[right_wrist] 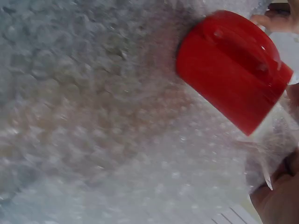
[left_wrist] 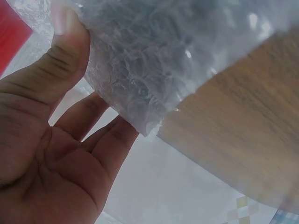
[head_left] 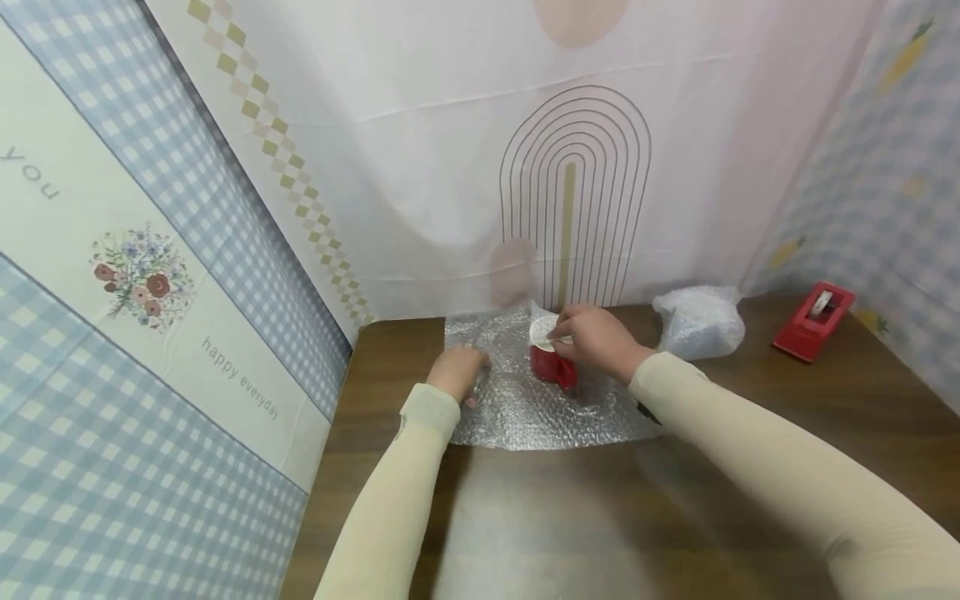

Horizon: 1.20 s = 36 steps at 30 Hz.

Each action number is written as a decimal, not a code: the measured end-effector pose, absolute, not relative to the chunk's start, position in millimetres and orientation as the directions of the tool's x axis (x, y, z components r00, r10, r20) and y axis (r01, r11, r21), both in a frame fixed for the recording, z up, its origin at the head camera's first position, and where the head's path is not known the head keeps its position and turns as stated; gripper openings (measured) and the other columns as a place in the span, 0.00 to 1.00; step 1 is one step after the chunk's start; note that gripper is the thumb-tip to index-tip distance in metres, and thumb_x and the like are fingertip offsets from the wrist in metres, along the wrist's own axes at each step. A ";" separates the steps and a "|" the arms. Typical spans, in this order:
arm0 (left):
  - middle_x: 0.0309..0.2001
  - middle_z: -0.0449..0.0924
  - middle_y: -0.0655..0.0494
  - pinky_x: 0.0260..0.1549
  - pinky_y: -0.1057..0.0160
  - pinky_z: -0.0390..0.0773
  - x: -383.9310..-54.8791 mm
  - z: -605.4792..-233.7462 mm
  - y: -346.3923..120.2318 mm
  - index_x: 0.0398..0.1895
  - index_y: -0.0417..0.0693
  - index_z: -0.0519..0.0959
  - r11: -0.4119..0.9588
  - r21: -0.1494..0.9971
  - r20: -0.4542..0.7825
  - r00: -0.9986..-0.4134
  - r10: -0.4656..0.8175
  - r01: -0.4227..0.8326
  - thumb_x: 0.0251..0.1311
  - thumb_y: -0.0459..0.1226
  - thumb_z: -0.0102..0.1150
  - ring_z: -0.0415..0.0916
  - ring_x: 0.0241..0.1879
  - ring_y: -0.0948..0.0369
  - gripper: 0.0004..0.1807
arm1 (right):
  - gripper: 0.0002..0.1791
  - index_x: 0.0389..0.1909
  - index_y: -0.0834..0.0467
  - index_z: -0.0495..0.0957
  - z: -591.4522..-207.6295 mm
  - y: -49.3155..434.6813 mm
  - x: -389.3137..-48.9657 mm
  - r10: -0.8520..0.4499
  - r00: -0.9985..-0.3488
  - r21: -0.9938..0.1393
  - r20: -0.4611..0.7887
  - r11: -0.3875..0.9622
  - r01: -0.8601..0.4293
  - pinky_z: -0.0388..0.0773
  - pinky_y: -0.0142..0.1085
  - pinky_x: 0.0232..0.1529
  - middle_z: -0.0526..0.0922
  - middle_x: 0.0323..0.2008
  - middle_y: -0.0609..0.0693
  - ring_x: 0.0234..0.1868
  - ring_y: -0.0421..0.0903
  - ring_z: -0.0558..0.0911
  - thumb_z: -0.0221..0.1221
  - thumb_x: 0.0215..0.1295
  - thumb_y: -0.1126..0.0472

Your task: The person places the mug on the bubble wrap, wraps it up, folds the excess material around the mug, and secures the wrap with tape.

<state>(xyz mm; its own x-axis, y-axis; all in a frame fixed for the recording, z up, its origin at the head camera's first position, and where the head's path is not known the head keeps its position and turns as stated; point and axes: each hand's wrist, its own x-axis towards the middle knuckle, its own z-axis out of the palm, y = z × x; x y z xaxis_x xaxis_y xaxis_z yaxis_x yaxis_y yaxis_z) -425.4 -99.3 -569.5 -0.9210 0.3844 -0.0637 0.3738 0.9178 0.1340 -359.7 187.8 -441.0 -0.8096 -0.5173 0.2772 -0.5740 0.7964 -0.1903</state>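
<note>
A red mug (head_left: 551, 365) with a white inside stands on a sheet of bubble wrap (head_left: 517, 425); its handle shows in the right wrist view. My right hand (head_left: 600, 340) is at the mug's rim and pinches an edge of the wrap, which rises beside the mouth. Part of the mug's mouth is hidden by those fingers. To the mug's left, my left hand (head_left: 456, 372) holds the sheet's left edge. In the left wrist view the left thumb (left_wrist: 70, 44) lies on top of the wrap, with the other fingers underneath.
A bundle in bubble wrap (head_left: 699, 323) sits at the back right of the wooden table (head_left: 360, 467). Farther right lies a red tape dispenser (head_left: 813, 323). A small dark object (head_left: 648, 412) is partly hidden by the right sleeve. Printed cloths (head_left: 420, 167) hang behind and beside the table.
</note>
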 end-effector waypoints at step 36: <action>0.71 0.89 0.49 0.72 0.43 0.86 -419.7 -560.5 -100.2 0.70 0.60 0.89 0.915 0.158 -0.056 -0.922 0.384 0.371 0.27 0.38 0.94 0.87 0.69 0.42 0.53 | 0.38 0.78 0.61 0.79 -431.9 200.3 -392.0 -0.530 -0.848 -0.428 -0.006 0.768 -0.477 0.72 0.66 0.83 0.81 0.76 0.66 0.79 0.71 0.79 0.78 0.70 0.55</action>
